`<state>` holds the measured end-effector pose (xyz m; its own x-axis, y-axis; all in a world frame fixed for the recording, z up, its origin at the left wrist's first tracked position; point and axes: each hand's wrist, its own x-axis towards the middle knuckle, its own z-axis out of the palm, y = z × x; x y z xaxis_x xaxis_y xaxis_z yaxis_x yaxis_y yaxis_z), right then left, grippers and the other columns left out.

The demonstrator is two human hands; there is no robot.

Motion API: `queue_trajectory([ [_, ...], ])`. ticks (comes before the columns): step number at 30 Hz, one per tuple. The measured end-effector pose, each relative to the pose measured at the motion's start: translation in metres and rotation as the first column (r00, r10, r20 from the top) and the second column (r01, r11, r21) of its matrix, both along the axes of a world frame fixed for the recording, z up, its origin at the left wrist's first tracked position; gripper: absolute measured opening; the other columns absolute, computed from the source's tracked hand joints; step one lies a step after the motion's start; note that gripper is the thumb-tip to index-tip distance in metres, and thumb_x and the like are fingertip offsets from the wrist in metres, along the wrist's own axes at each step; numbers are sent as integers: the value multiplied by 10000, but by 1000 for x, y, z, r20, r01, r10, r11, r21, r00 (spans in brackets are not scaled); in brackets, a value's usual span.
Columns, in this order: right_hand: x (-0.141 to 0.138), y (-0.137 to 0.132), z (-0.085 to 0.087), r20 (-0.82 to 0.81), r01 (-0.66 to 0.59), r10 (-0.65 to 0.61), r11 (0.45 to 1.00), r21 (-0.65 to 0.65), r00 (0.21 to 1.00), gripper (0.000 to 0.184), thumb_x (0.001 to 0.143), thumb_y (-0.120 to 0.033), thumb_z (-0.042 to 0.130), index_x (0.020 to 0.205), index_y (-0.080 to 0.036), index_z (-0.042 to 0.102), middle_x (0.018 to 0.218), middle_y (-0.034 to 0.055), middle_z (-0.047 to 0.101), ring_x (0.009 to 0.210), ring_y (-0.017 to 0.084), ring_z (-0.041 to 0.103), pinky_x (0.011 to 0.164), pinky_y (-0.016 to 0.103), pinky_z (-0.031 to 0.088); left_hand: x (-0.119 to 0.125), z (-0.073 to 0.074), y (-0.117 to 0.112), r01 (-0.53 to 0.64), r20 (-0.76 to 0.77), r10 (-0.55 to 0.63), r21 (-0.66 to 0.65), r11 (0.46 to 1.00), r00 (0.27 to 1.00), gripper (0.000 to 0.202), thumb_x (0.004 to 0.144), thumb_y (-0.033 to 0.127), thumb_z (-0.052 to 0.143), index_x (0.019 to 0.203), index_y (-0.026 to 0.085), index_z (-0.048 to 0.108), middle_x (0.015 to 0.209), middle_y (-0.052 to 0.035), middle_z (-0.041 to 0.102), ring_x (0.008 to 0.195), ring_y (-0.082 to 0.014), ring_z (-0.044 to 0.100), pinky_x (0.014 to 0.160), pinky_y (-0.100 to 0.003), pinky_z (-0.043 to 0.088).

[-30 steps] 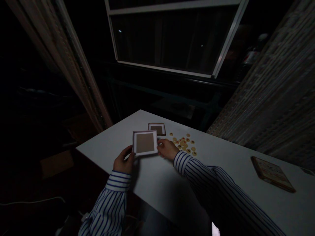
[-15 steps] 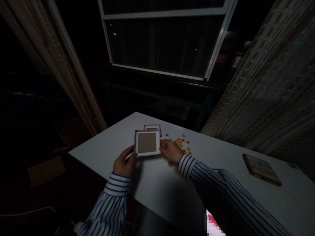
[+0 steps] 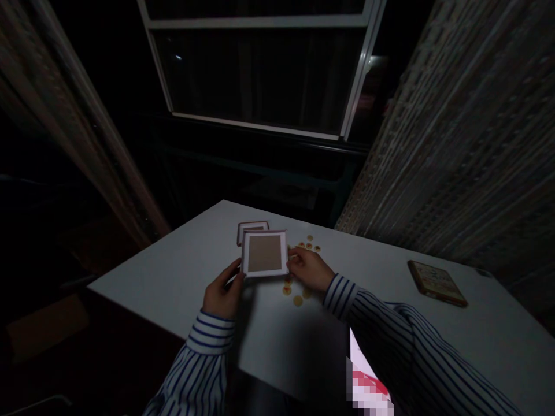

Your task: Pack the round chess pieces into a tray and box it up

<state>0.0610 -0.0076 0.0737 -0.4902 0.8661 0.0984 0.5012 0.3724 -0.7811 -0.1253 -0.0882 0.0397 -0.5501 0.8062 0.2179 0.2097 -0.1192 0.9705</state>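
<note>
Between my two hands a shallow square box half (image 3: 264,253), white inside with a brown-grey bottom, is held above the table with its open side facing me. My left hand (image 3: 223,292) grips its left edge between thumb and fingers. At the right edge, the fingertips of my right hand (image 3: 310,268) pinch the rim. Behind it a similar box half (image 3: 253,225) lies on the table, partly covered from view. Several round yellowish discs (image 3: 298,300) with small printed marks are scattered on the table around my right hand, some hidden by it.
The white table (image 3: 173,260) extends to both sides. A flat square box (image 3: 437,283) with a printed top lies at the right. A bright, partly pixelated screen (image 3: 368,370) shows beneath my right forearm. Curtains (image 3: 403,144) hang beside a dark window (image 3: 260,81) beyond the table.
My view has turned to the right, so the table and the things on it sit further left. Both hands keep hold of the box half, now further right over the table.
</note>
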Motion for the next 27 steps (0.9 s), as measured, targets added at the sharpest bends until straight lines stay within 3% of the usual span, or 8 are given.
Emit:
queue_trajectory([
  [9, 27, -5, 2, 2, 68, -68, 998, 5, 998, 251, 753, -220, 499, 983, -162, 580, 686, 2, 645, 630, 126, 608, 589, 228, 449, 20, -1, 6, 56, -27, -56, 11, 998, 998, 437, 710, 361, 547, 1077, 128, 596, 972, -89, 675, 917, -222, 616, 829, -352, 496],
  [22, 67, 4, -12, -46, 128, -128, 992, -20, 991, 289, 751, -285, 518, 1004, -157, 573, 689, 3, 632, 615, 126, 594, 575, 232, 444, 48, -2, 15, 146, -108, -145, 4, 989, 984, 446, 741, 386, 490, 1088, 126, 591, 993, -92, 666, 919, -220, 612, 862, -365, 465],
  [27, 79, 3, -12, -97, 141, -145, 989, -52, 985, 269, 747, -272, 518, 982, -155, 575, 677, 1, 623, 613, 123, 594, 563, 221, 444, 58, -4, 19, 165, -107, -161, 30, 986, 981, 443, 733, 376, 507, 1079, 115, 594, 1069, -107, 635, 1010, -226, 573, 896, -356, 445],
])
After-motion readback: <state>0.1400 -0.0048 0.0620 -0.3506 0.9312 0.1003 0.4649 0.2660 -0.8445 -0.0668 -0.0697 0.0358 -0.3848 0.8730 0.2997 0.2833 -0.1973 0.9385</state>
